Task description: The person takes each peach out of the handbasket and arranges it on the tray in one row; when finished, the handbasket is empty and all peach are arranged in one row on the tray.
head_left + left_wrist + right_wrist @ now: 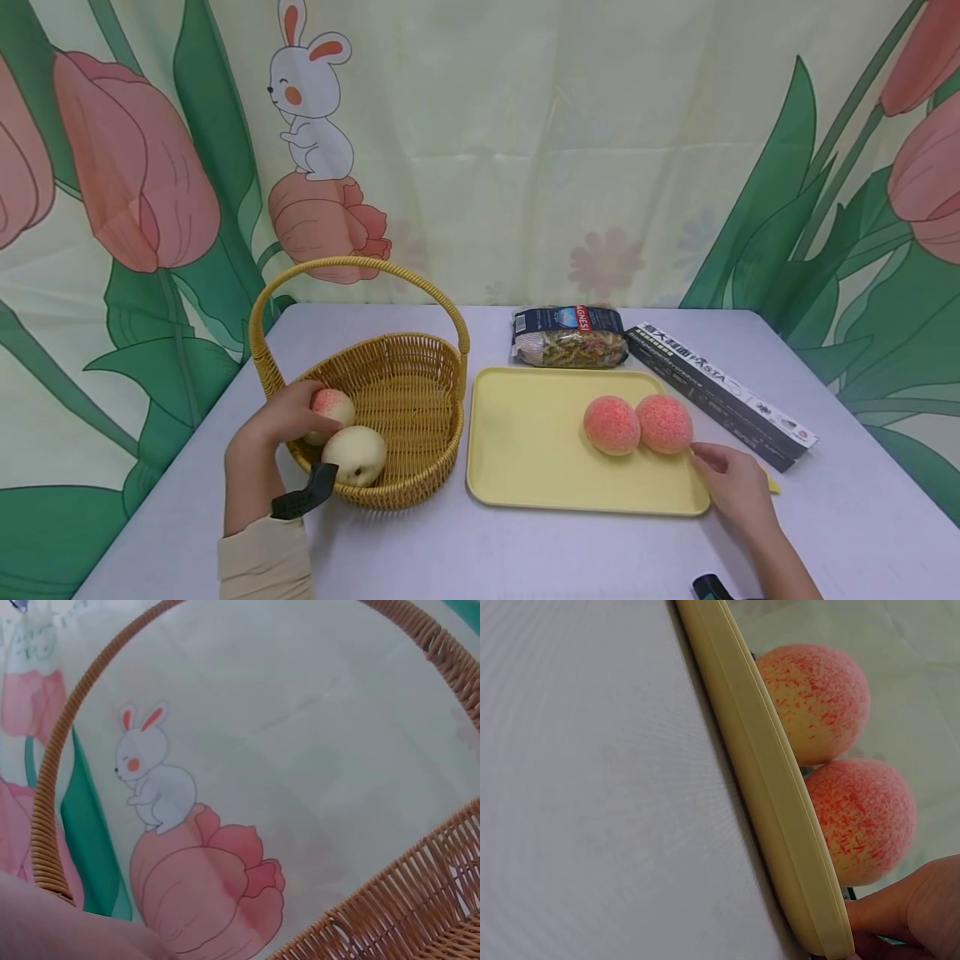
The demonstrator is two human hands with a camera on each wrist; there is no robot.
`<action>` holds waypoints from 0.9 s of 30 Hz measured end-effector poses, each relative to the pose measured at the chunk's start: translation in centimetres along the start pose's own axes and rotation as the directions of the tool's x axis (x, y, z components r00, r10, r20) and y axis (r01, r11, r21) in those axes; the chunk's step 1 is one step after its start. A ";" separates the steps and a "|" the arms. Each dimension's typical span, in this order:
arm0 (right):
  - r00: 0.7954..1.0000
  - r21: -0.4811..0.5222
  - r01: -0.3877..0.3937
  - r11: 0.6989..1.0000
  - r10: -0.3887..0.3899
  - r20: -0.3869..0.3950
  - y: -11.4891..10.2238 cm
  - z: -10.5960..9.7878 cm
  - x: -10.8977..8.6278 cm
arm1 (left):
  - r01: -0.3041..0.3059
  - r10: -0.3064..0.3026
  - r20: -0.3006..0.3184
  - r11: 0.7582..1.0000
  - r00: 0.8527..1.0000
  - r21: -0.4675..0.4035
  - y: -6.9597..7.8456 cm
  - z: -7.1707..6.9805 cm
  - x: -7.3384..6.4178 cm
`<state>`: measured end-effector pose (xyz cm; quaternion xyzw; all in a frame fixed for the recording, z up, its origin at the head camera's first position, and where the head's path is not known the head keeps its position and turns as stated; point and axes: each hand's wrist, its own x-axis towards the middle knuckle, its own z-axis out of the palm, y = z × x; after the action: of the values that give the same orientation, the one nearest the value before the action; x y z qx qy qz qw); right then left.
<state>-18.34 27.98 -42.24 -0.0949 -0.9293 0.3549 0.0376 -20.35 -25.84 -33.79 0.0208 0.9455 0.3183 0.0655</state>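
On the left stands a wicker basket (408, 392) with a tall arched handle, also seen in the left wrist view. Inside it, near the left rim, my left hand (281, 417) grips a pink-and-cream peach (334, 405). A paler peach (355, 457) lies just in front of that one. To the right is a yellow tray (525, 442) bearing two pink peaches, one (612, 425) beside the other (664, 423). My right hand (738, 487) pinches the tray's right edge. In the right wrist view the thumb (881, 911) lies against the rim; the other fingers are mostly hidden.
Behind the tray lies a bag of pasta (570, 337). A long dark pasta box (720, 396) slants along the tray's right side. A small yellow thing (772, 482) shows beside my right hand. The table (570, 550) is white, with a printed curtain (480, 150) behind.
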 end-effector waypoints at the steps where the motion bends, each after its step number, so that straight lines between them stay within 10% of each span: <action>1: 1.000 0.001 -0.003 1.000 0.003 0.002 0.0 0.0 0.0 | -0.002 0.002 -0.005 1.000 1.000 0.002 0.0 0.1 0.0; 17: 0.999 0.002 -0.024 1.000 0.024 0.021 0.2 0.2 0.2 | 0.015 -0.013 0.042 0.998 0.999 -0.058 0.1 0.8 0.6; 27: 1.000 0.011 -0.011 1.000 0.011 0.019 0.3 0.2 0.1 | -0.087 0.087 -0.006 0.986 0.996 -0.143 -0.2 -0.1 0.1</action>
<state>-18.44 28.10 -42.54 -0.0963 -0.9271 0.3611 0.0272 -20.49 -26.03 -33.85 0.0574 0.9183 0.3881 0.0528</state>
